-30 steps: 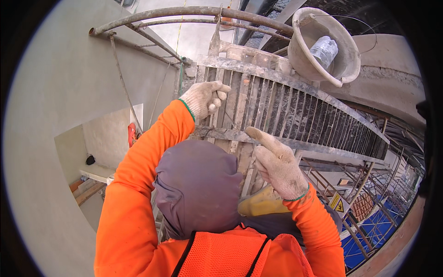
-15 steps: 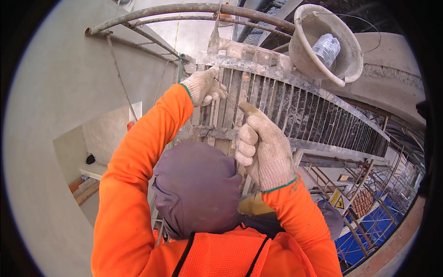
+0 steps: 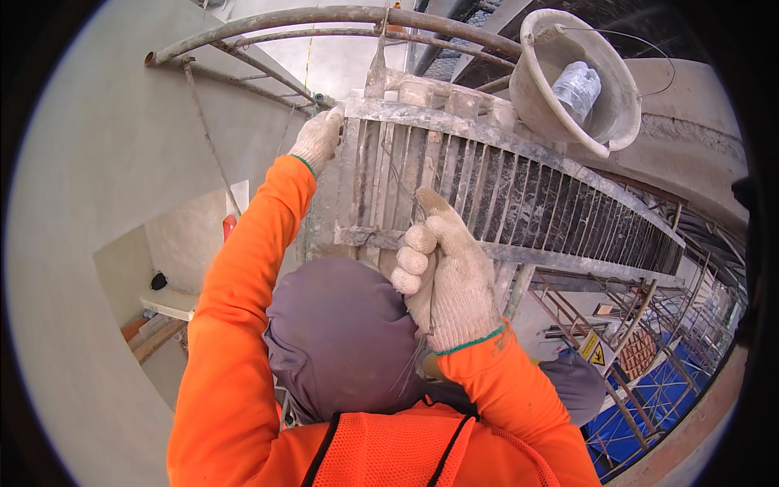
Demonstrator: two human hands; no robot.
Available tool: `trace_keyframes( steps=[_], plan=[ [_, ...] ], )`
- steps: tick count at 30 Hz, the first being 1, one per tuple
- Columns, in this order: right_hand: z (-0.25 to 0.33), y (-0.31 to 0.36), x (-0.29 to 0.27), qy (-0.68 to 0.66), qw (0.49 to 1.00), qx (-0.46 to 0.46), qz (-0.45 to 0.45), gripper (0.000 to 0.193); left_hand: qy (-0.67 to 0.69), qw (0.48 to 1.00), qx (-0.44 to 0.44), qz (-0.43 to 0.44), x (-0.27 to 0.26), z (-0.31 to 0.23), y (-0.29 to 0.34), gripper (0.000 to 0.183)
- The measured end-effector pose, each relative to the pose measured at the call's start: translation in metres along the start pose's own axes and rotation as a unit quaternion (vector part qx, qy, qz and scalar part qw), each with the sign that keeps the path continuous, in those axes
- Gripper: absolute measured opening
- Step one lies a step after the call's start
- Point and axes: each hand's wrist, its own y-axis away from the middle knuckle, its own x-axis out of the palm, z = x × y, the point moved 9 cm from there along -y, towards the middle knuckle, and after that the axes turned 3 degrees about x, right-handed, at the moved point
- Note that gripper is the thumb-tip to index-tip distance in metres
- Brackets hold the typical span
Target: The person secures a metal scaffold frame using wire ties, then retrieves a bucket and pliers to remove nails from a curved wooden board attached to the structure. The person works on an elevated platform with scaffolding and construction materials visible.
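Note:
My right hand (image 3: 446, 272), in a cream knitted glove with a green cuff, is closed around several thin wires (image 3: 396, 174). They rise in a loop above the fingers, and loose ends hang below the cuff. My left hand (image 3: 319, 140), gloved alike, is closed at the upper left corner of a slatted metal platform (image 3: 471, 128). Its curled fingers hide whatever they hold. The platform is stained with cement and runs off to the right under the wires. My bent knee (image 3: 345, 333), in dark purple cloth, lies below and between my forearms.
A dirty bucket (image 3: 531, 77) with a crumpled clear plastic bottle (image 3: 577, 91) in it stands at the upper right. A rusty scaffold tube (image 3: 284, 16) arches across the top. A grey wall (image 3: 73, 203) with a recessed opening (image 3: 126, 276) fills the left. Scaffolding and blue sheeting (image 3: 673, 390) lie below right.
My left hand has moved left, off the wires and to the platform's corner. The right hand has shifted slightly down and left, still holding the wires.

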Motion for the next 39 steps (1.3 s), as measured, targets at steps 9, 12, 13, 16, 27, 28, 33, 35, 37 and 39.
trace_keyframes(
  steps=[9,12,13,16,27,28,33,35,37,39],
  plan=[
    [0.034,-0.128,-0.026,0.204,0.979,0.014,-0.006,0.044,0.093,0.968,0.090,0.214,0.074,0.021,-0.070,0.069],
    [0.048,-0.152,-0.026,0.323,0.946,-0.006,-0.004,0.041,0.363,0.906,-0.112,0.185,0.079,0.047,-0.082,0.069],
    [0.049,-0.157,-0.024,0.354,0.935,-0.005,0.001,0.041,0.378,0.901,-0.120,0.175,0.079,0.045,-0.085,0.072],
    [0.046,-0.165,-0.014,0.436,0.900,-0.019,-0.003,0.039,0.432,0.876,-0.066,0.203,0.082,0.022,-0.088,0.071],
    [0.024,-0.138,-0.021,0.190,0.979,-0.053,0.061,0.035,-0.134,0.936,0.248,0.211,0.069,0.050,-0.162,0.031],
    [0.026,-0.132,-0.015,0.279,0.951,-0.095,0.092,0.035,-0.065,0.947,0.229,0.214,0.066,0.052,-0.163,0.030],
    [0.047,-0.145,0.019,0.642,0.690,-0.332,0.037,0.027,0.244,0.969,0.013,0.043,0.028,0.044,-0.156,0.021],
    [0.055,-0.164,0.034,0.709,0.584,-0.395,0.012,0.024,0.237,0.971,0.022,-0.010,0.006,0.018,-0.136,0.021],
    [0.061,-0.183,0.038,0.743,0.539,-0.398,0.001,0.023,0.204,0.978,0.026,-0.031,-0.010,-0.010,-0.116,0.023],
    [0.067,-0.194,0.036,0.753,0.529,-0.390,-0.021,0.023,0.138,0.983,0.116,-0.021,-0.012,-0.049,-0.093,0.026]
  ],
)
